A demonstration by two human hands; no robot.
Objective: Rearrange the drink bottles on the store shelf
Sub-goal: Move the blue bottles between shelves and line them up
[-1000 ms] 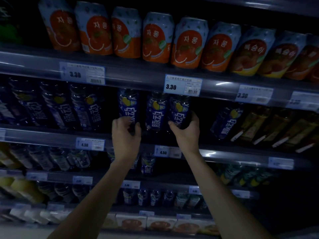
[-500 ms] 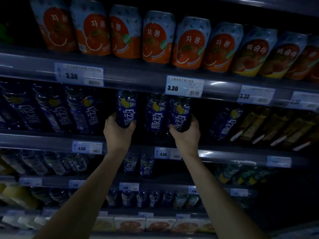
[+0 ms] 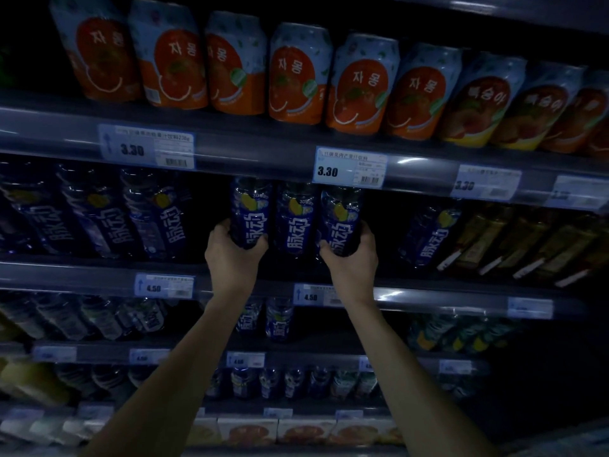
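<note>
Three dark blue drink bottles stand side by side at the middle of the second shelf (image 3: 99, 275). My left hand (image 3: 232, 255) grips the base of the left blue bottle (image 3: 251, 209). My right hand (image 3: 354, 258) grips the base of the right blue bottle (image 3: 342, 219). The middle blue bottle (image 3: 295, 222) stands between them, pressed close on both sides. Both held bottles are upright, their bases at shelf level.
More blue bottles (image 3: 155, 216) fill the shelf to the left, past a dark gap. One blue bottle (image 3: 428, 232) and brown bottles (image 3: 514, 239) lie to the right. Orange cans (image 3: 296, 74) line the shelf above. Price tags (image 3: 349, 166) edge the shelves.
My left hand has closed round the left blue bottle and moved it right, closer to the middle one. My right hand has kept its hold on the right bottle.
</note>
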